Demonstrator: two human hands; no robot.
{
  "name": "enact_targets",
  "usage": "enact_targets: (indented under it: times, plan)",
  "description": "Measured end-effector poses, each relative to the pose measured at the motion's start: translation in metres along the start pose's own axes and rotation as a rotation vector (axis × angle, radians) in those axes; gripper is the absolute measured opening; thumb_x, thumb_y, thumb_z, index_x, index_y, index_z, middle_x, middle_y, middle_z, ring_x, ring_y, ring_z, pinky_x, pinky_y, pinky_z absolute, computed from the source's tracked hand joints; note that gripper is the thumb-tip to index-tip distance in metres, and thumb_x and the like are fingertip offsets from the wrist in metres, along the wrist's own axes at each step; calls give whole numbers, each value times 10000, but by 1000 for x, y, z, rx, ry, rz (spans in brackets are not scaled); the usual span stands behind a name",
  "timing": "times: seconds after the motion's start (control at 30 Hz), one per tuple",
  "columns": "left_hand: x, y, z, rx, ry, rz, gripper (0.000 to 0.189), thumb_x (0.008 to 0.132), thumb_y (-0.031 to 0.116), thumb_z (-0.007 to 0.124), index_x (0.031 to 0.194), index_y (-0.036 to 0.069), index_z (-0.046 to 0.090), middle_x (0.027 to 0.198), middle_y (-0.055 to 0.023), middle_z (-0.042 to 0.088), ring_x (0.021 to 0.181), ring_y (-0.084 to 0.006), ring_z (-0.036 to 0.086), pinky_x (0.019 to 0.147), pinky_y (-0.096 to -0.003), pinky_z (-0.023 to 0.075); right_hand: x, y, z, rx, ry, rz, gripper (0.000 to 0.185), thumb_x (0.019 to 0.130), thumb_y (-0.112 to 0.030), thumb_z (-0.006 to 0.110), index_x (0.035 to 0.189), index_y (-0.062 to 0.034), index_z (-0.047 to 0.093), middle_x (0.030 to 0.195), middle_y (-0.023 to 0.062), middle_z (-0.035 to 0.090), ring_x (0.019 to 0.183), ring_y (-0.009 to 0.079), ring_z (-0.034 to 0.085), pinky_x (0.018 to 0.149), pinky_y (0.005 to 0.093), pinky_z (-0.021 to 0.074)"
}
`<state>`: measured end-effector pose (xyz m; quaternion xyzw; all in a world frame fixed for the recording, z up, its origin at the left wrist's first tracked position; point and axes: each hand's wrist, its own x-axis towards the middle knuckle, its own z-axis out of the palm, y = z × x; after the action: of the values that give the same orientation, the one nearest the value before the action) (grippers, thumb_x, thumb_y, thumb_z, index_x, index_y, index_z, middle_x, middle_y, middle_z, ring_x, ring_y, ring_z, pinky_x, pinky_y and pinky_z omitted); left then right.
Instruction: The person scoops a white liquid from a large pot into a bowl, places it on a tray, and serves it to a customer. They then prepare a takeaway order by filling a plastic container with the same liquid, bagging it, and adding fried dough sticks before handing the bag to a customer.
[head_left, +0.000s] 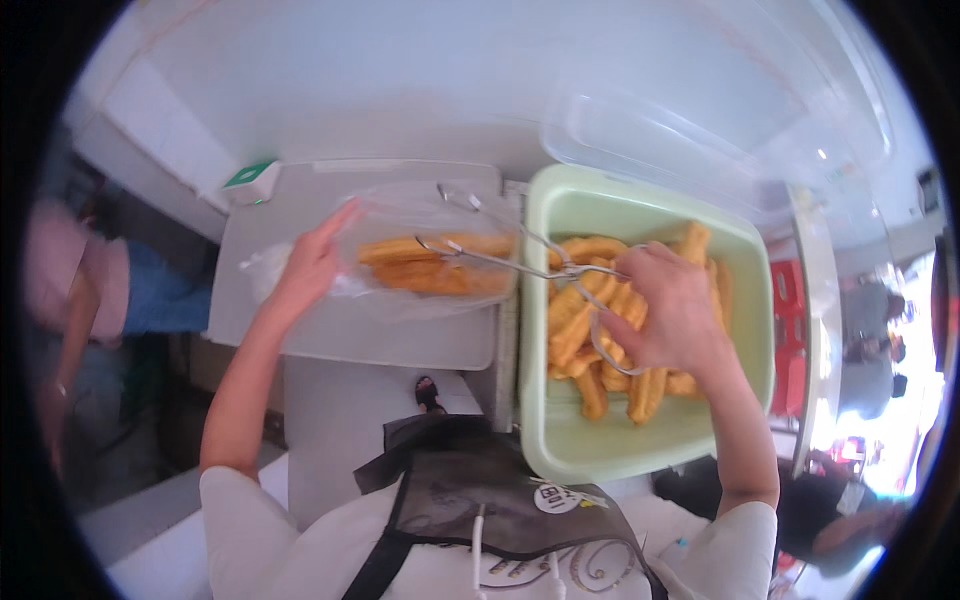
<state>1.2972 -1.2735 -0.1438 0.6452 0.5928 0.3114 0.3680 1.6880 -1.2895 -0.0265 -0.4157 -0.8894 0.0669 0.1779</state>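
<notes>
My left hand (319, 259) grips the mouth edge of a clear plastic bag (420, 206) above a grey tabletop. Several long fried dough sticks (442, 275) lie inside the bag. My right hand (671, 304) holds metal scissor tongs (570, 271) by their handles, over a light green plastic tub (535, 300). The tongs point left, their tips apart over the bag with nothing between them. More fried dough sticks (649, 394) are heaped in the tub below my right hand.
A small white and green box (253, 182) stands at the table's back left corner. A clear plastic lid (645, 142) leans behind the tub. Red stools (787, 337) are at the right. People are at both sides, one at the left (82, 285).
</notes>
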Motion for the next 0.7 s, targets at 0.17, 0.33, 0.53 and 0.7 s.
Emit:
enact_targets:
  times: [0.17,0.33,0.53,0.7]
  plan:
    - [-5,-5,7,8,54,-3,710,730,-120,303,1366,187,370,1283,-103,509,623,-119,524,624,-238,477,-110,50,-99,257,52,558,256,629,-149,591,805,7,491,620,31,380,555,98,351,489,241,282]
    - [-5,-2,10,37,82,-10,711,721,-120,297,1349,199,395,1305,-124,482,764,-151,567,657,-256,488,-199,132,-109,102,-55,1017,282,656,-231,593,778,3,495,608,47,403,556,108,390,502,271,298]
    - [-10,4,14,86,90,-88,719,713,-135,297,1354,179,391,1364,-132,412,1026,-180,529,698,-258,496,-250,231,-83,84,-173,859,344,682,-324,593,803,-10,524,648,104,481,612,191,481,559,318,359]
    - [-20,3,18,207,134,-98,752,707,-151,312,1388,168,321,1382,-131,385,1128,-206,482,715,-260,493,-244,292,-63,314,-307,772,316,710,-294,590,805,1,527,644,74,486,617,143,471,547,297,352]
